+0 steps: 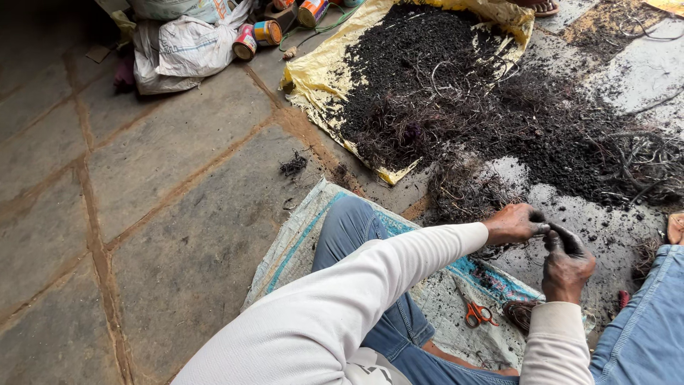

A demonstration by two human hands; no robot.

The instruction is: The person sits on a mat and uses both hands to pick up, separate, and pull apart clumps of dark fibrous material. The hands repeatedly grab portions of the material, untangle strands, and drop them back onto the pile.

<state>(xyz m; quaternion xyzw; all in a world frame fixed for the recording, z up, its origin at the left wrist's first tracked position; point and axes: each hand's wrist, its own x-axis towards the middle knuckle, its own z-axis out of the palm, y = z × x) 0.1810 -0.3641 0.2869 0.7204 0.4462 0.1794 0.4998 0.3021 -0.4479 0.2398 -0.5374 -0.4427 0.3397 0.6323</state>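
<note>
Sitting at lower right of the frame, a person pinched a short dark wire piece (546,229) between both hands. The left hand (511,223) closed on its left end, the right hand (566,262) gripped from below-right; its axis ran roughly left to right.

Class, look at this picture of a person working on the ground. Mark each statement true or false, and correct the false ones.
1. Orange-handled scissors lie on the woven sack. True.
2. The left hand and right hand are far apart. False: they meet over a small dark piece.
3. The dark wire pile spreads over a yellow sheet. True.
4. The tins stand beside the scissors. False: they lie far off, by the white bag.
</note>
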